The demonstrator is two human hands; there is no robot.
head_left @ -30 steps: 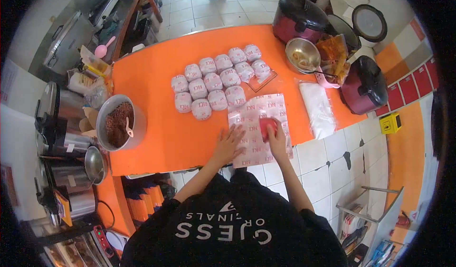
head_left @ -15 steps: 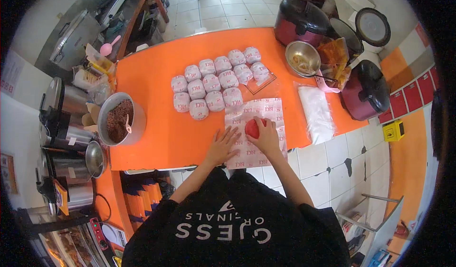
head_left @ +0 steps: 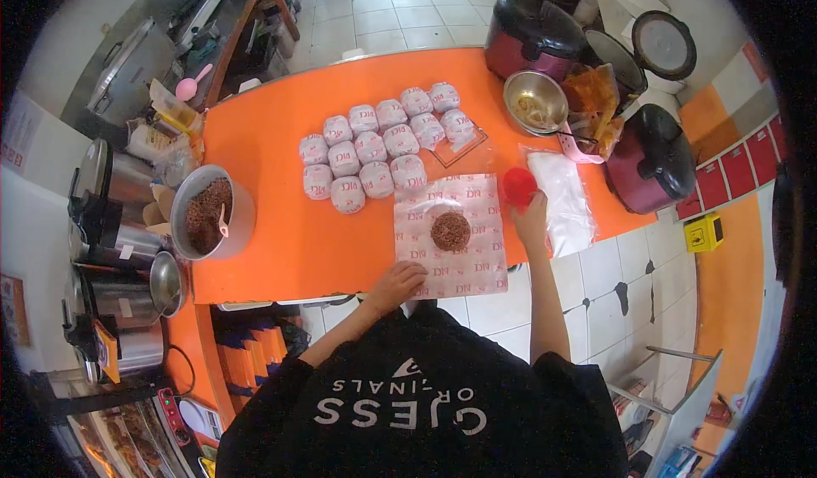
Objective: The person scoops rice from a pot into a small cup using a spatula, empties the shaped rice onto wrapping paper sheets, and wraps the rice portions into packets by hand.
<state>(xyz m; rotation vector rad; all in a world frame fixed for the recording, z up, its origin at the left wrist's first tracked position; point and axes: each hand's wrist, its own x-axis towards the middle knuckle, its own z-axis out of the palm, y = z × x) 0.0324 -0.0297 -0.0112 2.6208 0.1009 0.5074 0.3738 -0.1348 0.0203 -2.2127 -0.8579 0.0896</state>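
Observation:
A round mound of reddish-brown cooked rice [head_left: 450,232] sits on a sheet of printed wrapping paper [head_left: 468,278] at the table's front. My left hand [head_left: 398,284] is at the paper's lower left corner, its fingers curled together over the edge; the thumb is hard to make out. To the right of the sheet, my right hand [head_left: 531,214] grips a small red bowl [head_left: 519,186], tilted and held apart from the mound. Beyond the sheet, several round paper-wrapped parcels [head_left: 371,146] stand in rows.
On the left is a deep pot [head_left: 242,214] of the same rice with a pink spoon [head_left: 224,221]. A clear bag of white sheets [head_left: 562,202], a metal bowl [head_left: 535,101] and dark red rice cookers [head_left: 651,159] line the right side. The orange table [head_left: 281,248] ends just before me.
My right hand has lifted the red bowl off the paper and moved it right, uncovering the rice mound. My left hand has drawn back to the paper's near corner, its fingers no longer spread.

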